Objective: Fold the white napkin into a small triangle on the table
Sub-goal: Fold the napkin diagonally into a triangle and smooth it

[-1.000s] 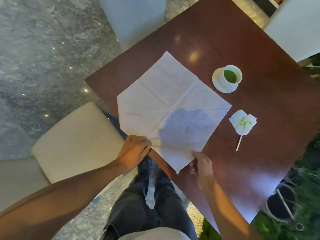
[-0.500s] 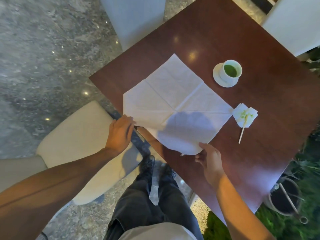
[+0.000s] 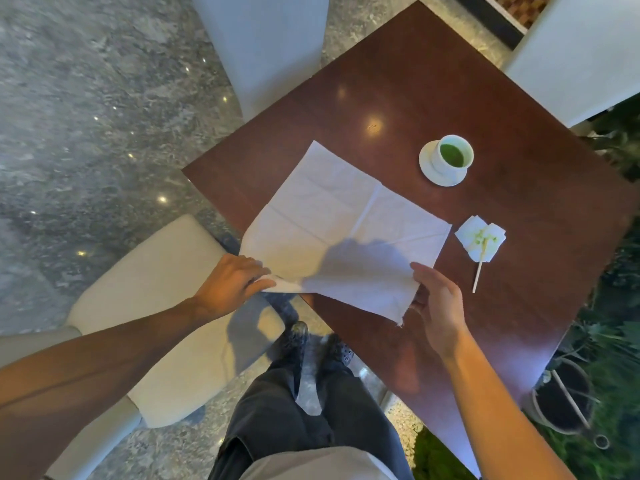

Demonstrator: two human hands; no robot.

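The white napkin (image 3: 332, 223) lies unfolded and creased on the dark wooden table (image 3: 433, 81), its near part lifted off the near table edge. My left hand (image 3: 232, 282) pinches the napkin's left corner, just off the table edge. My right hand (image 3: 438, 303) holds the near right edge, thumb on top and fingers under the sheet. The nearest corner hangs free between my hands. A shadow falls across the napkin's near half.
A white cup of green drink on a saucer (image 3: 446, 161) stands beyond the napkin to the right. A small soiled napkin with a stick (image 3: 481, 242) lies right of it. Cream chairs (image 3: 149, 306) surround the table; a plant pot (image 3: 561, 396) sits lower right.
The napkin's near part has been lifted and drawn up. My left hand moved from the near edge to the left corner; my right hand moved up along the right edge.
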